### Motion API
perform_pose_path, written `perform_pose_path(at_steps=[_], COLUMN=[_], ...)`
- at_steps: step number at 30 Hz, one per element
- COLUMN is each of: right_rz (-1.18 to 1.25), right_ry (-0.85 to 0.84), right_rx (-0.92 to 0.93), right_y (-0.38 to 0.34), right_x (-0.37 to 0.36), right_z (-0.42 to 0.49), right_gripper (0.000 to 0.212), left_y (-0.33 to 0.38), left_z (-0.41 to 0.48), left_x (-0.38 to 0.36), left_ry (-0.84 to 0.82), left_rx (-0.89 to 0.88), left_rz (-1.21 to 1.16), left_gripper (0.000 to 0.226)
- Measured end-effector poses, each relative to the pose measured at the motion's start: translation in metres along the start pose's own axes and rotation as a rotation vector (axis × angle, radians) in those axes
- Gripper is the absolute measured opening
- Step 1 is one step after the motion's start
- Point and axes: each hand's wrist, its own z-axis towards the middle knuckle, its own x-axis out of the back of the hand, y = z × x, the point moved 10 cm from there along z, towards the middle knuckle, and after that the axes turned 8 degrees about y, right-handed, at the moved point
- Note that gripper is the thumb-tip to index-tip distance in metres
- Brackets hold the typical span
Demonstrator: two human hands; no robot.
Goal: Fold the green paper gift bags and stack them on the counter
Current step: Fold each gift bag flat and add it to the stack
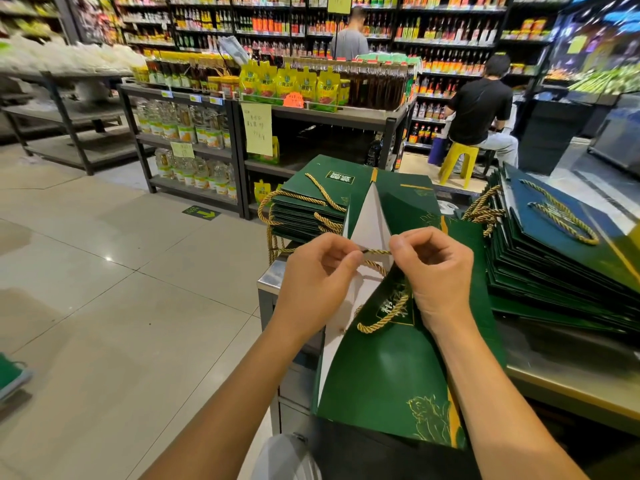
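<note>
Left hand (313,282) and right hand (436,271) pinch one gold cord (375,251) over the green bag (384,375), between left stack (304,209) and right stack (554,258)

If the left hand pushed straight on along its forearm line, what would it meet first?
The left hand would likely meet the white inner face of the open bag first; the left stack of folded bags sits beyond, depth unclear.
</note>
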Motion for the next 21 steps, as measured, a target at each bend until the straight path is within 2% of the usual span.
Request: perform_pose_path(at_steps=[3,6,8,13,17,19,21], right_rz=[-0.025,-0.077,-0.183,-0.427,-0.569,-0.630,-0.683], right_ry=[-0.019,-0.027,-0.039,-0.070,-0.285,-0.399,-0.439], right_rx=[0.025,0.070,0.122,0.267,0.288,0.286,0.272], right_y=[-0.004,-0.008,-0.011,-0.019,-0.008,-0.005,-0.005], right_x=[-0.003,-0.010,-0.020,-0.040,-0.046,-0.045,-0.034], right_z=[-0.001,-0.002,-0.003,-0.006,-0.012,-0.017,-0.019], right_gripper=[0.020,0.011,0.013,0.022,0.005,0.013,0.022], left_y=[-0.013,-0.023,-0.029,-0.039,-0.048,-0.055,-0.060], left_z=[-0.001,-0.008,-0.010,-0.009,-0.010,-0.011,-0.011], left_x=[0.009,0.001,-0.003,0.001,0.000,0.000,0.001], left_ry=[0.012,-0.073,-0.092,0.011,0.020,0.012,0.027], left_rx=[0.070,0.207,0.284,0.442,0.554,0.569,0.566], left_rz=[-0.034,-0.146,-0.202,-0.439,-0.536,-0.475,-0.427], left_gripper=[0.005,0.009,0.010,0.007,0.018,0.035,0.045])
